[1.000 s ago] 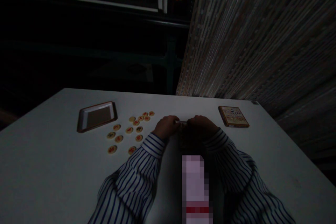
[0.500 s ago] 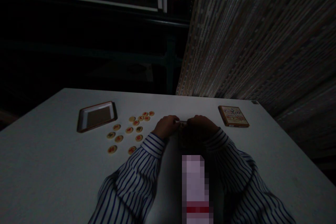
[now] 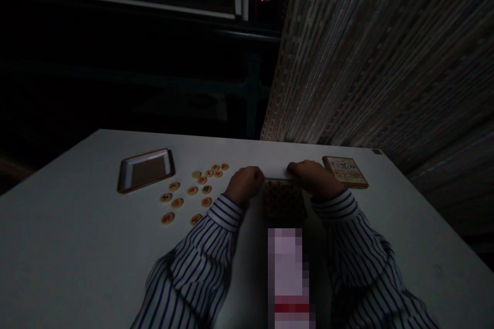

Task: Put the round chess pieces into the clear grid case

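Note:
A dark box (image 3: 284, 199) filled with rows of round pieces lies on the white table between my forearms. My left hand (image 3: 244, 184) is closed at the box's far left corner; whatever its fingers hold is hidden. Just beyond the far right corner is my right hand (image 3: 314, 179), its fingers curled together above the table, and I cannot make out anything in them. Several round wooden pieces (image 3: 192, 190) with red or dark characters are scattered to the left of my left hand.
An open shallow tray (image 3: 172, 164) rests at the left of the white table (image 3: 77, 226). A flat box with a printed lid (image 3: 348, 170) is at the right, behind my right hand. A string curtain (image 3: 347, 51) hangs beyond the far edge.
My right hand has moved right and slightly away from me, uncovering the box with its rows of pieces. My left hand has stayed at the box's corner.

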{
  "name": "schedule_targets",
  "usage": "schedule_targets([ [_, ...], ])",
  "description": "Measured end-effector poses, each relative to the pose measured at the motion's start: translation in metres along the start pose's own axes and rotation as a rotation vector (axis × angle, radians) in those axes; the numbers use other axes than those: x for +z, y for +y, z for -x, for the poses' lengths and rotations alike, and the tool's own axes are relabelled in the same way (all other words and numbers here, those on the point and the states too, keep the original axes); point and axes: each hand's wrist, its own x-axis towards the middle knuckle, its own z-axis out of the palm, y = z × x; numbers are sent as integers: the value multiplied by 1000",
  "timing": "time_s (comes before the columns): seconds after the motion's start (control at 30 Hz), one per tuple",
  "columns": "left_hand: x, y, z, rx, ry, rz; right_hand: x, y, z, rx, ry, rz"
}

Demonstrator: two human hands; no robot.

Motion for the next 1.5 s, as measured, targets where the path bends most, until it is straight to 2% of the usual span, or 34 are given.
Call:
schedule_targets([
  [0.5,-21,6,8,55,158,42,-13,1,9,-35,148,-48],
  [0.93,-42,16,23,81,214,38,-23,-4,15,-108,180,-82],
  [1.3,-53,2,50,37,271,62,-22,-14,15,-132,202,-95],
  [1.5,-61,-4,69,-21,331,124,-24,-24,16,-72,256,-120],
])
